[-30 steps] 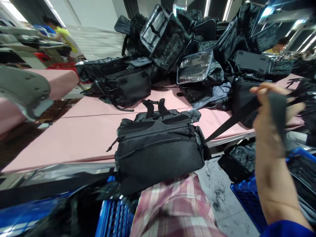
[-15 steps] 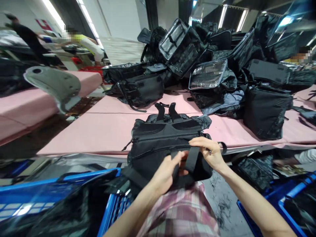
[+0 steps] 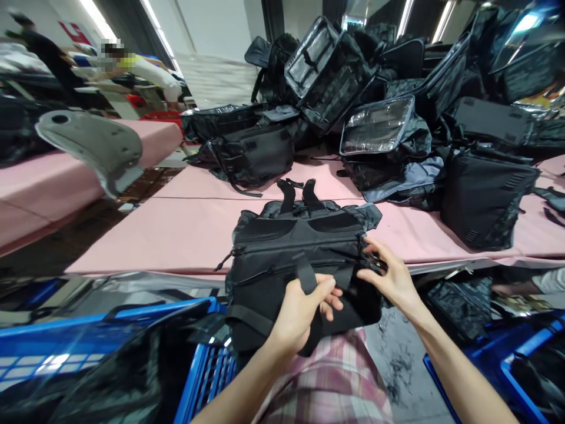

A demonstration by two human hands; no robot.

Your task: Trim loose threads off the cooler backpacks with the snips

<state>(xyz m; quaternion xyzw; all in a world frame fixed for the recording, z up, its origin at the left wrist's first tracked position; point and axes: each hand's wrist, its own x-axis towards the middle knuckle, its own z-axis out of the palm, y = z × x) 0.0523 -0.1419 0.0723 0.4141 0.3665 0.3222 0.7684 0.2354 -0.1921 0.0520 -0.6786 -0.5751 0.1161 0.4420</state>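
A black backpack [image 3: 273, 253] lies on the table's near edge in front of me, its shoulder straps [image 3: 288, 197] pointing away. Its lower part hangs over the edge by my lap. My left hand [image 3: 304, 306] grips a black webbing strap [image 3: 305, 274] between thumb and fingers, and the strap's free end sticks up. At the bag's right side, my right hand [image 3: 392, 277] is open, thumb and fingers apart beside the zipper end and dark side fabric. Whether its fingertips touch the fabric I cannot tell. A zipper pull [image 3: 224, 259] dangles on the left side.
Behind the backpack, a tall pile of black and camouflage bags [image 3: 339, 82] covers the pink table [image 3: 145, 235]. Blue crates [image 3: 205, 377] with bags stand at my left and right [image 3: 463, 359]. A grey chair back [image 3: 92, 141] stands left. Two people work behind; a sleeve [image 3: 549, 281] shows right.
My right hand has let go of the strap and moved right to the bag's side, its fingers spreading. The left hand still holds a strap, now with its end raised.
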